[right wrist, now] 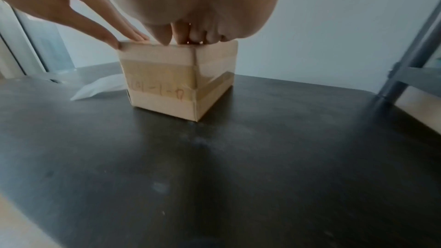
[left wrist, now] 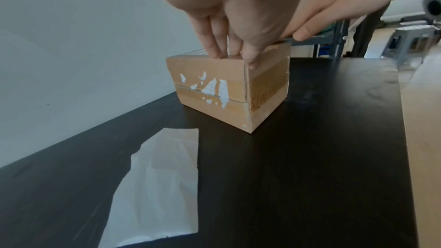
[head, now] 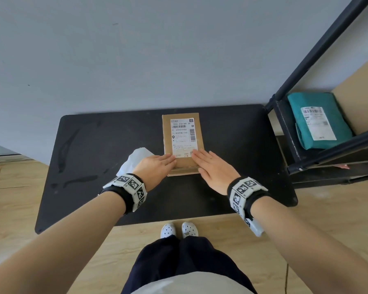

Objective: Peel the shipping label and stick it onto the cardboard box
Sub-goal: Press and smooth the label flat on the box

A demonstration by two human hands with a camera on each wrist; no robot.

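Note:
A small brown cardboard box (head: 168, 132) (left wrist: 214, 91) (right wrist: 167, 82) stands on the black table (head: 115, 145). A white shipping label (head: 183, 136) with barcodes lies flat on its top face. My left hand (head: 157, 164) (left wrist: 229, 25) lies flat on the near left part of the top, its straight fingers touching the label's lower left edge. My right hand (head: 208, 164) (right wrist: 190, 16) lies flat on the near right part, with its fingers on the label's lower right corner. Both hands press down and hold nothing.
A white backing sheet (head: 134, 162) (left wrist: 157, 186) lies on the table left of the box. A black metal shelf (head: 306, 124) stands at the right with a teal parcel (head: 319, 119) and a large carton (head: 359, 96). A grey wall runs behind the table.

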